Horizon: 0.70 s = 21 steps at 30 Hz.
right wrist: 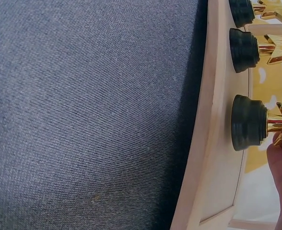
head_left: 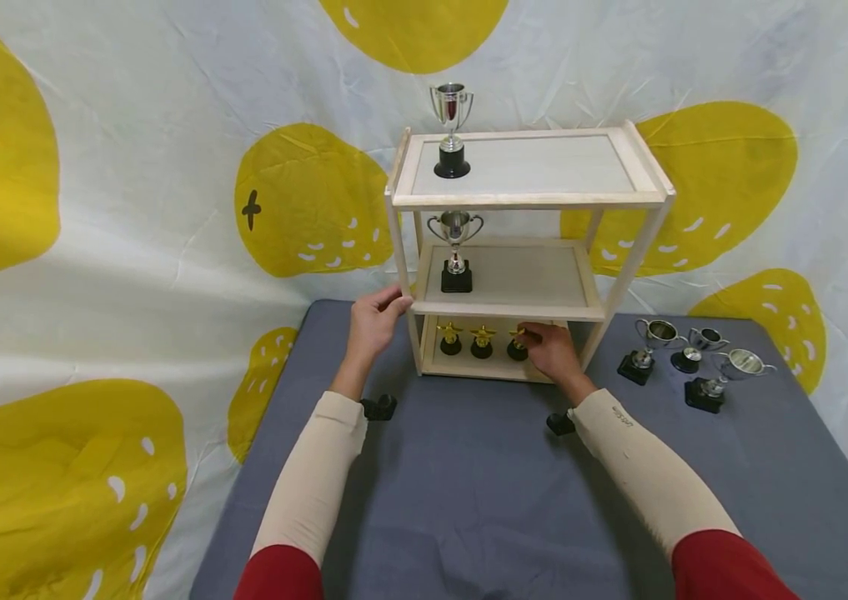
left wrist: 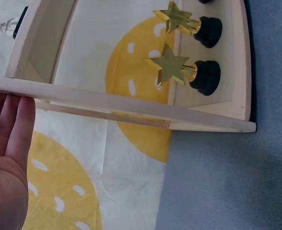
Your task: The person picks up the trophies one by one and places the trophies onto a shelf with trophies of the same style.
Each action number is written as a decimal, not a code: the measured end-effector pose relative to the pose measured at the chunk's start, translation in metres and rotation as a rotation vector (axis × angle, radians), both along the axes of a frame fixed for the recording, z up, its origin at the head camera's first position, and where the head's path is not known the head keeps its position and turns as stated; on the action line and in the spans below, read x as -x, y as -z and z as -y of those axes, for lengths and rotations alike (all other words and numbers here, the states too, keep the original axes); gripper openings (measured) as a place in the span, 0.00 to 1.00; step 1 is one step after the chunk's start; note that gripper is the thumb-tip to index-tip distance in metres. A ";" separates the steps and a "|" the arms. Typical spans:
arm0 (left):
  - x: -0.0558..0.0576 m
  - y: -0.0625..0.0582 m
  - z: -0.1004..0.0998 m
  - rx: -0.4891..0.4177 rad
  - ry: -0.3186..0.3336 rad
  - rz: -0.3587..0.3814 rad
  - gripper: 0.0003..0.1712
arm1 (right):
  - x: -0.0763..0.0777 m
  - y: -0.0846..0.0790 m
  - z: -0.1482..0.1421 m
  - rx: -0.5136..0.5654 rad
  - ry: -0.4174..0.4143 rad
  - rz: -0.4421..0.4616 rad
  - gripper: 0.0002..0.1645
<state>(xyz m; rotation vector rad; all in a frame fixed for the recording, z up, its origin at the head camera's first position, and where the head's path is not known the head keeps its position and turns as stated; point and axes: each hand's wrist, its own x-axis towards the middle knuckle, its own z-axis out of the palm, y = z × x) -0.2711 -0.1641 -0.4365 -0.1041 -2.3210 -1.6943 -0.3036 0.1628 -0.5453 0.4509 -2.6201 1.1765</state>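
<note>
My left hand point(head_left: 374, 321) grips the left front post of a small wooden shelf point(head_left: 529, 202), near its middle board. In the left wrist view its fingers point(left wrist: 17, 129) reach behind the post. My right hand point(head_left: 553, 350) pinches the gold star of a small star trophy point(head_left: 517, 350) at the right of the bottom board. In the right wrist view this trophy's black base point(right wrist: 248, 122) stands upright at the board, with fingertips at the star. Two matching star trophies, one on the left point(head_left: 450, 340) and one in the middle point(head_left: 482, 343), stand beside it in a row.
A silver cup trophy point(head_left: 452, 154) stands on the top board, left side. Another silver cup point(head_left: 457, 275) is on the middle board below it. Three more cups, one of them the front cup point(head_left: 712, 392), stand on the grey table point(head_left: 461, 492) right of the shelf.
</note>
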 end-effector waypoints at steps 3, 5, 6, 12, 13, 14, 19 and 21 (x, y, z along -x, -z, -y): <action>0.000 0.000 -0.001 -0.020 -0.001 0.013 0.21 | 0.000 0.002 -0.001 0.011 -0.006 -0.009 0.13; 0.000 -0.001 -0.001 -0.026 -0.001 0.017 0.21 | 0.001 0.002 -0.001 0.015 -0.005 -0.012 0.13; 0.001 -0.001 -0.001 -0.027 -0.001 0.018 0.21 | 0.001 0.003 -0.001 0.016 -0.003 -0.011 0.13; 0.000 0.001 -0.001 -0.014 -0.002 0.015 0.21 | 0.000 0.005 0.000 0.001 0.006 0.006 0.14; 0.000 0.001 -0.001 -0.010 -0.005 0.014 0.21 | 0.000 0.005 0.000 0.003 0.007 0.013 0.14; 0.000 0.001 -0.001 -0.009 -0.007 0.014 0.21 | 0.000 0.005 0.000 0.002 0.006 0.018 0.15; -0.001 0.000 0.000 -0.014 -0.006 0.013 0.20 | 0.001 0.007 0.001 0.000 0.005 0.028 0.16; 0.000 0.000 0.000 -0.016 -0.003 0.011 0.20 | 0.001 0.007 0.001 -0.006 0.009 0.039 0.17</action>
